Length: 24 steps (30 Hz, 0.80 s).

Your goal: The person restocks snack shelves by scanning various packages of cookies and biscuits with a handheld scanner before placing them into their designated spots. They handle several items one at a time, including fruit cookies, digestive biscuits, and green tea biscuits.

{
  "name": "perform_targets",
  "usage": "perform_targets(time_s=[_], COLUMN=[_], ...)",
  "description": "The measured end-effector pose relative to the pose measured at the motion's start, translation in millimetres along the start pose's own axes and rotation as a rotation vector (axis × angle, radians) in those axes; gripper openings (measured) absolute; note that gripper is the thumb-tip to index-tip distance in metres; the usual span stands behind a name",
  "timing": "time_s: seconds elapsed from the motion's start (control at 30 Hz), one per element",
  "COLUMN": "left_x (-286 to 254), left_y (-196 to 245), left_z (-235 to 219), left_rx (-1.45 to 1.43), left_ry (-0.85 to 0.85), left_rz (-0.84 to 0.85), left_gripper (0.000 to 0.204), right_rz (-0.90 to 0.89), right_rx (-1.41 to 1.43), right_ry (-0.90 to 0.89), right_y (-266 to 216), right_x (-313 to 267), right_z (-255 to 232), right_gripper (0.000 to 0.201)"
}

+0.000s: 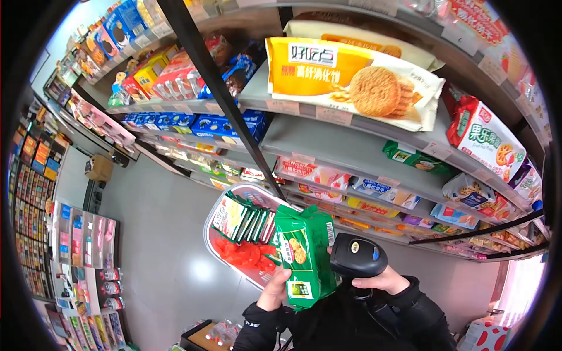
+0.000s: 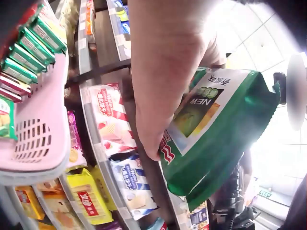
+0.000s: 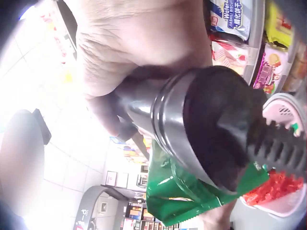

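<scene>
A green biscuit packet [image 1: 319, 245] is gripped by my left hand [image 1: 274, 291], thumb on its printed front. In the left wrist view, that hand's fingers [image 2: 156, 110] lie along one side of the green packet [image 2: 216, 158]. My right hand [image 1: 386, 282] holds a black handheld barcode scanner [image 1: 354, 251] by its handle, its head close beside the packet's right side. In the right wrist view, the round base of the scanner's handle [image 3: 144, 108] and a coiled cord [image 3: 283, 148] show below the hand, with the packet [image 3: 182, 191] behind.
Behind the packet, a pink basket [image 1: 209, 231] holds a row of green packets [image 1: 254, 225] and red items [image 1: 243, 253]. Shelves [image 1: 316, 137] of biscuits curve across the front and right. At left are a display rack [image 1: 82, 234] and bottles [image 1: 111, 288]; grey floor [image 1: 164, 234] lies between.
</scene>
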<state>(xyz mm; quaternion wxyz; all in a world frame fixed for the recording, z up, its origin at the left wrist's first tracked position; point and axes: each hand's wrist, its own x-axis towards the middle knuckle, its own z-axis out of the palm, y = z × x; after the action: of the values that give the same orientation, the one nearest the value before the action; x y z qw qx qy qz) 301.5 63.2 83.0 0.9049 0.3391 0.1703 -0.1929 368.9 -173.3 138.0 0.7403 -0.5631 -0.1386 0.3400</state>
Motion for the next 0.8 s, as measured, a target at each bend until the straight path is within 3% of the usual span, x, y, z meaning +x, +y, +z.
perform_targets(time_s=[0.1,0.17,0.2,0.27,0.33,0.37,0.4,0.43,0.47,0.57,0.6,0.63,0.8], left_x=[11.0,15.4,9.0,15.0,21.7,28.4,42.1,39.1,36.2,40.0,42.0,40.5,48.3], left_y=[-15.6,-10.6,-13.3,-27.6,-34.8,-39.7,-44.2,-36.7,-27.6,-24.7,-26.7,-23.9,-42.2], left_z=[0.4,30.8,66.8,76.4,82.4,69.1,58.9,77.9,99.7,121.4,126.3,134.4,133.2], left_rx=[-0.035,-0.057,-0.091,-0.041,-0.085,-0.054,-0.13,-0.092,-0.057,0.084,0.148,0.029,0.171], left_ry=[-0.08,-0.165,-0.106,0.033,0.061,0.091,-0.012,-0.037,-0.061,-0.018,0.023,-0.064,0.007], left_rz=[-0.008,0.009,0.014,0.021,-0.032,-0.057,-0.102,-0.097,-0.089,-0.104,-0.098,-0.182,-0.202], left_gripper=[0.073,0.072,0.07,0.068,0.066,0.062,0.059,0.058,0.058,0.057,0.057,0.051,0.046], right_rz=[-0.069,-0.112,-0.131,-0.078,-0.165,-0.084,-0.002,0.068,-0.042,-0.027,-0.019,-0.013,-0.004], right_rx=[-0.031,-0.102,-0.099,-0.328,-0.354,-0.272,-0.187,-0.105,-0.272,-0.478,-0.59,-0.701,-0.693], right_ry=[-0.033,-0.035,0.006,0.022,0.043,0.058,0.069,0.05,0.11,0.181,0.13,0.08,0.072], right_y=[-8.9,-16.0,-26.2,-51.6,-53.4,-53.6,-56.0,-73.4,-70.8,-78.7,-81.5,-84.3,-91.6], right_x=[-7.1,-18.1,-35.4,-51.6,-68.9,-79.3,-88.3,-97.5,-106.3,-131.7,-138.7,-145.1,-167.8], right_z=[-12.4,-22.4,-28.2,-27.5,-47.0,-59.1,-68.7,-75.1,-86.4,-105.7,-109.5,-113.2,-126.0], right_gripper=[0.054,0.056,0.056,0.057,0.06,0.057,0.054,0.045,0.034,0.032,0.032,0.033,0.035])
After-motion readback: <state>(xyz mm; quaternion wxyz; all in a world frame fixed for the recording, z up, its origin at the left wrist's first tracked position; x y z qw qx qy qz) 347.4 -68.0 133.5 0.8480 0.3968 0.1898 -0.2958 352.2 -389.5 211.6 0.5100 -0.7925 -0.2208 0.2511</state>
